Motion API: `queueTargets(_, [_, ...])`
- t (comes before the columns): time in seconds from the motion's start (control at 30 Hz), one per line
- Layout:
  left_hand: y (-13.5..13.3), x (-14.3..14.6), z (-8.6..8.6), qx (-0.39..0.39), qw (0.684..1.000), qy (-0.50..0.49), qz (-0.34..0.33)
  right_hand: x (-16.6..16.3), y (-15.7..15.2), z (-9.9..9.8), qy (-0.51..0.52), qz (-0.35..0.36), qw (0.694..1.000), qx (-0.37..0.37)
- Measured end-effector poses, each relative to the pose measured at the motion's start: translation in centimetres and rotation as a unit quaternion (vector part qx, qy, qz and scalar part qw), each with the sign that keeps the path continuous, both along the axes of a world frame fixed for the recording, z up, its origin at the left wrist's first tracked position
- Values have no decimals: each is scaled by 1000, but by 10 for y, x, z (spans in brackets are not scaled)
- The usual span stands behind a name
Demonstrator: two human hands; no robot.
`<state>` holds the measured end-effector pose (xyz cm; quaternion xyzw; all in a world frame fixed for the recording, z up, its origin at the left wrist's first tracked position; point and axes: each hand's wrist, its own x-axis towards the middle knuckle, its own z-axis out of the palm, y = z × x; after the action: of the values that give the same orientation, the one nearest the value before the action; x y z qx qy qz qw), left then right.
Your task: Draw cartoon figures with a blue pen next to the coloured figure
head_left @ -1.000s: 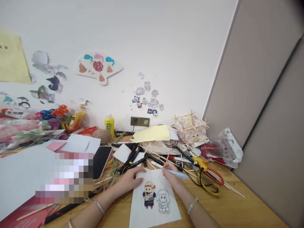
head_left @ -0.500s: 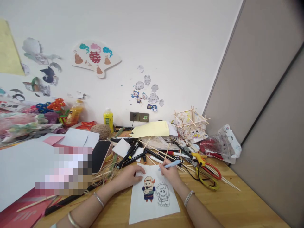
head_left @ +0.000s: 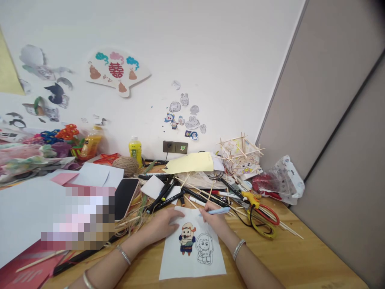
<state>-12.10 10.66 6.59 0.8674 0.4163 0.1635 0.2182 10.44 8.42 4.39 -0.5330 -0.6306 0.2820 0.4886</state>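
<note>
A white sheet of paper point(head_left: 176, 269) lies on the wooden table in front of me. It bears a coloured cartoon figure point(head_left: 187, 239) and, to its right, a black-outlined figure point(head_left: 205, 249) left uncoloured. My left hand point(head_left: 164, 224) rests on the sheet's upper left edge, fingers stretched out, holding nothing. In my right hand point(head_left: 214, 220) is a light blue pen point(head_left: 221, 210), pinched between thumb and fingers near the sheet's upper right edge. The pen leans to the right, its tip close to the paper; whether it touches I cannot tell.
Behind the sheet lie several black markers point(head_left: 162, 198) and thin wooden sticks. Yellow-handled scissors point(head_left: 254, 200) and a cable lie to the right. A phone point(head_left: 126, 198) and twine are on the left. Two bottles, one a yellow bottle point(head_left: 135, 150), stand by the wall.
The sheet has turned slightly, its lower edge shifting left. My right hand has moved a little, and the pen lies flatter. The camera view has shifted slightly.
</note>
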Motion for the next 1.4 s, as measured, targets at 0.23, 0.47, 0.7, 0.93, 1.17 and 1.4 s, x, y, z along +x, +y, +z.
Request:
queueTargets(0.23, [-7,0,10,-7,998,55,-35,0,5,-11,-26,-2,1000,8])
queueTargets(0.47, [-9,0,16,-21,997,71,-37,-1,5,-15,-24,-3,1000,4])
queueTargets(0.7, [-7,-1,16,-22,995,84,-48,-2,3,-11,-23,1,1000,4])
queueTargets(0.93, [-5,-3,13,-24,996,59,-62,-1,3,-11,-9,10,1000,-14])
queueTargets(1.17, [-5,-3,13,-23,996,56,-60,-1,2,-12,-14,7,1000,0])
queueTargets(1.4, [-6,-3,17,-26,996,58,-65,0,4,-13,-32,5,999,0])
